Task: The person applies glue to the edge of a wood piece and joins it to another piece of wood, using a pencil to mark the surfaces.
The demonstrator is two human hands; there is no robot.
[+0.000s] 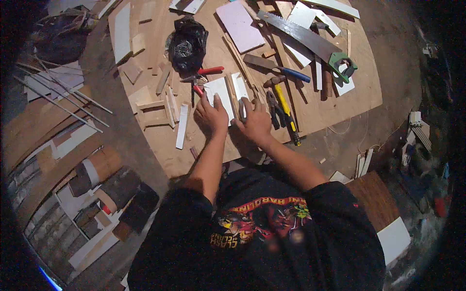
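A flat white board (221, 92) lies on the worktable in front of me. My left hand (212, 116) rests on its left side, fingers apart. My right hand (255, 121) lies to the right, fingers spread over the near ends of a thin wooden strip (234, 92) and a white strip (239, 86); what is under its palm is hidden. Red-handled pincers (210, 71) lie just beyond my left fingertips. Beside my right hand are dark pliers (275, 110) and a hammer (278, 91) with a yellow and black handle.
A blue-handled flat tool (276, 67) and a green-handled handsaw (303, 36) lie at the far right. A black plastic bag (188, 47) sits beyond the pincers. Wood offcuts (158, 110) cover the left side of the table (182, 162). A pinkish board (240, 26) is at the back.
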